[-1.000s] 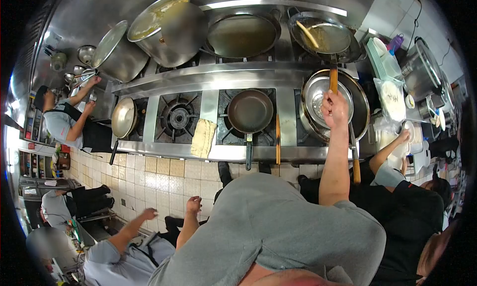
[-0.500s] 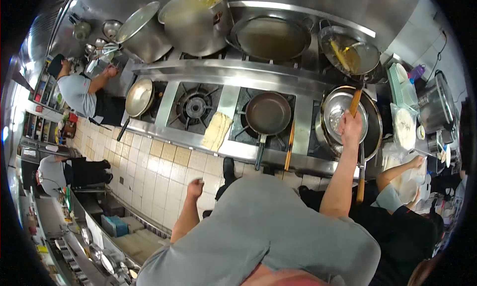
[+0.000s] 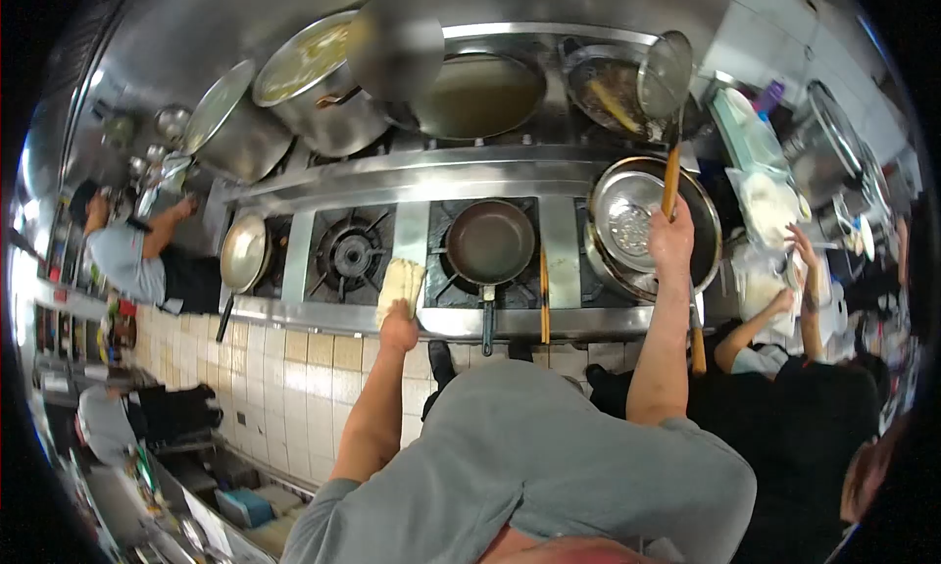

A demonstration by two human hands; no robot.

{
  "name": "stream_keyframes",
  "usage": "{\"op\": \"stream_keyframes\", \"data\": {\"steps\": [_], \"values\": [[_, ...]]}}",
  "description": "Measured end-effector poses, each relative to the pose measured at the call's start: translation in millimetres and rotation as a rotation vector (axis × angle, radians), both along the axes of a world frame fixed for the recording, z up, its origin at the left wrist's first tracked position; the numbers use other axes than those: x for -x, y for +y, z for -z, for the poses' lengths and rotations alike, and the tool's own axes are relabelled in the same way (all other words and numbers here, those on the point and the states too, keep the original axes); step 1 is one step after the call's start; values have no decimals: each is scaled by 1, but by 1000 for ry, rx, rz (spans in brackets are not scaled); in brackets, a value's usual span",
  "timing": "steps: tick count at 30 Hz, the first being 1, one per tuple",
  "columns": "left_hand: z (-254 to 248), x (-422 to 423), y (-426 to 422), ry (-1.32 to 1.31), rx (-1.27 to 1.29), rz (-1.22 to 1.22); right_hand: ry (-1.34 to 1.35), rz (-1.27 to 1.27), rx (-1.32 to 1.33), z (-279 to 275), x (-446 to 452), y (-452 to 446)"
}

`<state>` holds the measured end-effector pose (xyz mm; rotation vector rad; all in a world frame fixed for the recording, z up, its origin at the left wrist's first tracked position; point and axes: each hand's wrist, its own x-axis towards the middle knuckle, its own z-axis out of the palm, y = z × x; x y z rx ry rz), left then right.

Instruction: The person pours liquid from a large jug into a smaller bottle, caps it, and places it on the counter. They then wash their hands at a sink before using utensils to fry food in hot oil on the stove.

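My right hand (image 3: 672, 236) is closed round the wooden handle of a wire skimmer (image 3: 665, 74). The skimmer's round mesh head is raised over a wok (image 3: 598, 94) of dark oil, where a long yellow fried piece (image 3: 613, 106) lies. Below that hand, a perforated metal strainer bowl (image 3: 624, 206) rests in a wide pan (image 3: 701, 255). At the stove's front edge, my left hand (image 3: 399, 327) grips the near end of a folded cream towel (image 3: 402, 285); its fingertips are partly hidden. Right of the towel, a dark frying pan (image 3: 490, 241) sits on a burner, its handle toward me.
Chopsticks (image 3: 545, 294) lie across the stove edge. Big stockpots (image 3: 323, 103) and a wide pan of oil (image 3: 480, 98) line the back. A co-worker's hands (image 3: 794, 270) are busy at the right, close to my arm. Two other people stand at the left.
My left hand has come forward from over the floor and taken hold of the towel. My right hand has lifted the skimmer, bringing its head up out of the wok.
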<state>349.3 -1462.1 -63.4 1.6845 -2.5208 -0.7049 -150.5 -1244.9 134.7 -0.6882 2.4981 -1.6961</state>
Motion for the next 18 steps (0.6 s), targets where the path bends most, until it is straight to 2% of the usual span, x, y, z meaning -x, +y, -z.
{"op": "stream_keyframes", "data": {"steps": [3, 5, 6, 7, 9, 10, 11, 12, 13, 16, 18], "values": [[11, 2, -9, -131, 94, 72, -180, -5, 16, -26, -9, 13], [-15, 13, -21, -345, -147, 91, -259, -33, 29, -32, -12, 18], [-16, 12, -29, -412, -99, 178, -200, -41, 13, -33, -15, 21], [-4, 13, -41, -409, -102, 162, -134, -58, 6, -34, -17, 19], [29, -6, -58, -379, -90, 318, -160, -138, 164, 10, 3, 21], [23, -8, -58, -383, -87, 341, -161, -157, 140, 3, -1, 21], [15, -3, -57, -387, -79, 361, -285, -206, 126, -7, -8, 23], [-1, -1, -52, -373, -85, 325, -273, -212, 193, 1, -7, 19], [-2, -2, -51, -365, -64, 383, -257, -191, 174, 5, -6, 14], [-7, 2, -48, -334, -153, 241, -164, -174, 81, 5, -11, 9], [2, -4, -49, -343, -118, 229, -333, -145, 37, 4, -17, 3]]}}
